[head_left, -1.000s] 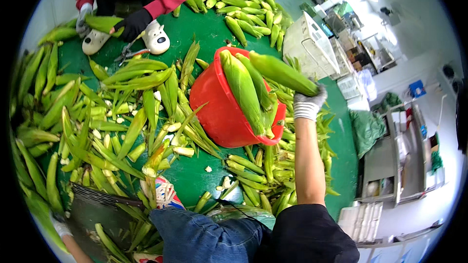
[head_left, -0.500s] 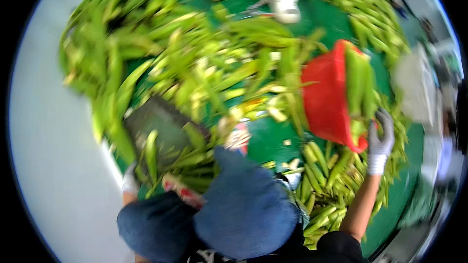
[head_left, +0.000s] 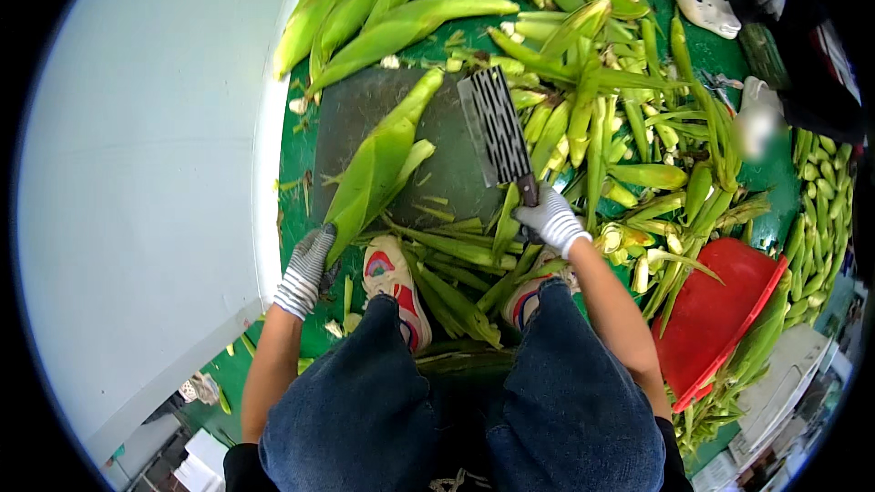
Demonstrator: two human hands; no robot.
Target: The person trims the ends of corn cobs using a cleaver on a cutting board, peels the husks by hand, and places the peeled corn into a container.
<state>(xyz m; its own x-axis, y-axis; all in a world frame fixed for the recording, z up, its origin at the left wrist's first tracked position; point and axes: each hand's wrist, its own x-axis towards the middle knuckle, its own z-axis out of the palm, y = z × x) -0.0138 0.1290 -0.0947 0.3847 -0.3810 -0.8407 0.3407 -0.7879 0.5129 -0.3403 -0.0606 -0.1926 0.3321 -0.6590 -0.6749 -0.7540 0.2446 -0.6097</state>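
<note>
- Green floor mat (head_left: pixel 383 55): covered in husked and unhusked corn; I sit over it, knees apart, shoes on the mat.
- Dark cutting board (head_left: pixel 456 164): lies flat on the mat ahead of my feet, between my two hands.
- Corn ear (head_left: pixel 378 164), still in husk: rests on the board, long axis running from near-left to far-right, tip toward the cleaver's far end, butt end toward me.
- Left hand (head_left: pixel 307 271), gloved: grip closed around the butt end of the corn ear, at the board's near-left edge. Forearm comes straight up from below.
- Cleaver (head_left: pixel 497 128): blade lies over the board's right side, just beside the ear's tip, not touching it as far as I can tell.
- Right hand (head_left: pixel 550 217), gloved: grip clamped on the cleaver handle, wrist bent inward; this hand is nearer the tip end.
- Red basket (head_left: pixel 720 310): well to my right, partly under husks.
</note>
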